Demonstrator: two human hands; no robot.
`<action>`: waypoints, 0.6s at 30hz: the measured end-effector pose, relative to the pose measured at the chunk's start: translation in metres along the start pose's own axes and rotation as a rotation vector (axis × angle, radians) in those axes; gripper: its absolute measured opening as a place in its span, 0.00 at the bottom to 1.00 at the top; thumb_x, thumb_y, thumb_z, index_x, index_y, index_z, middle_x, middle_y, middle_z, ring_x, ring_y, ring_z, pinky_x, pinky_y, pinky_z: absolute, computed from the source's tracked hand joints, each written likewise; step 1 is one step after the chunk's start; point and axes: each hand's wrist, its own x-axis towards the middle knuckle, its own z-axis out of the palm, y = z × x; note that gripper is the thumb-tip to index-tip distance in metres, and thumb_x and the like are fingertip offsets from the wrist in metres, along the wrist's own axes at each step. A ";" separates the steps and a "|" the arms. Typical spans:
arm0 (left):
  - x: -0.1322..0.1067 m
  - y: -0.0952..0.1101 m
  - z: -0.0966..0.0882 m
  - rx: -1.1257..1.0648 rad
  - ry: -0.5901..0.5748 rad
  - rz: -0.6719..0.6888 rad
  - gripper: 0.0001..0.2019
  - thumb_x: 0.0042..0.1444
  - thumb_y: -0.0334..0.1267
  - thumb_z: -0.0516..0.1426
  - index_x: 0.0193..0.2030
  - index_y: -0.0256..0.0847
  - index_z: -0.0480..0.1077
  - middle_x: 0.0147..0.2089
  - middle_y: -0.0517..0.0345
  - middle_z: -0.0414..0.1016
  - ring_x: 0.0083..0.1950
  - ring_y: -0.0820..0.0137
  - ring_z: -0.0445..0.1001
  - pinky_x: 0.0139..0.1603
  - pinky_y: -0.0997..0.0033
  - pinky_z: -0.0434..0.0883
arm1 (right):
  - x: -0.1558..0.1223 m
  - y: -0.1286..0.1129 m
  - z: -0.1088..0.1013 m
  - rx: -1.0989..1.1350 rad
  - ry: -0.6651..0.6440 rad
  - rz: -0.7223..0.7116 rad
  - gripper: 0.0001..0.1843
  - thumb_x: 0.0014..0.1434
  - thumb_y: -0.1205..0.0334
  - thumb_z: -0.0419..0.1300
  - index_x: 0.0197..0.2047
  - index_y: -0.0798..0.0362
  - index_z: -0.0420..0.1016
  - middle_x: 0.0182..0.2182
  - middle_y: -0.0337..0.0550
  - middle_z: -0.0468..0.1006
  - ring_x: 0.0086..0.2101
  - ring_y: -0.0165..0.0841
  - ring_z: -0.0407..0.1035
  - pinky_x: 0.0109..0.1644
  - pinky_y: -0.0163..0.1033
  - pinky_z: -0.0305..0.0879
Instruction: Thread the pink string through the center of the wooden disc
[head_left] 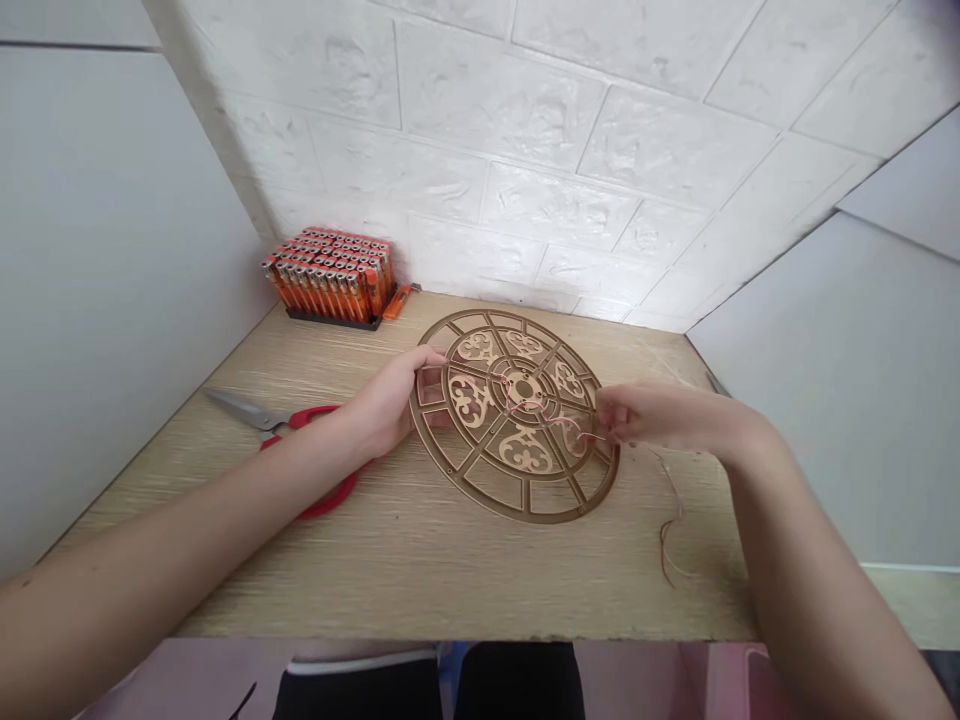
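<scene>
A round brown openwork disc (514, 415) with carved scroll patterns lies on the wooden table (420, 560). My left hand (390, 400) grips its left rim, fingers curled round the edge. My right hand (652, 415) pinches a thin red thread (540, 412) at the disc's right rim. The thread runs from the disc's centre hub to my fingers. A loose length of thread (670, 535) trails over the table below my right wrist.
Red-handled scissors (289, 430) lie on the table under my left forearm. A black tray of several orange lighters (334, 275) stands at the back left, one lighter (397, 300) lying beside it. White walls enclose the table on three sides.
</scene>
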 end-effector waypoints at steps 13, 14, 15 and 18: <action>0.018 0.009 -0.023 0.630 -0.033 0.068 0.17 0.49 0.47 0.55 0.38 0.35 0.64 0.30 0.55 0.71 0.23 0.74 0.68 0.21 0.78 0.63 | 0.002 -0.004 -0.002 0.089 0.404 -0.275 0.08 0.60 0.67 0.50 0.38 0.51 0.69 0.35 0.37 0.73 0.34 0.31 0.66 0.35 0.34 0.59; 0.019 0.009 -0.024 0.695 -0.032 0.081 0.16 0.50 0.47 0.54 0.38 0.35 0.63 0.29 0.55 0.70 0.23 0.73 0.68 0.22 0.77 0.63 | 0.002 -0.005 -0.002 0.141 0.382 -0.299 0.08 0.61 0.66 0.50 0.39 0.50 0.69 0.36 0.36 0.73 0.35 0.30 0.66 0.36 0.34 0.60; 0.018 0.010 -0.025 0.764 -0.020 0.097 0.17 0.51 0.48 0.54 0.40 0.35 0.63 0.28 0.55 0.70 0.23 0.73 0.68 0.22 0.77 0.63 | 0.002 -0.005 -0.002 0.193 0.344 -0.323 0.08 0.61 0.65 0.50 0.41 0.49 0.69 0.37 0.36 0.73 0.35 0.30 0.66 0.36 0.34 0.61; 0.017 0.011 -0.029 1.020 0.070 0.168 0.20 0.53 0.53 0.53 0.42 0.35 0.63 0.27 0.56 0.71 0.23 0.75 0.67 0.21 0.79 0.59 | 0.001 -0.007 0.000 0.280 0.221 -0.371 0.08 0.62 0.62 0.50 0.42 0.48 0.70 0.36 0.36 0.73 0.33 0.29 0.66 0.35 0.34 0.61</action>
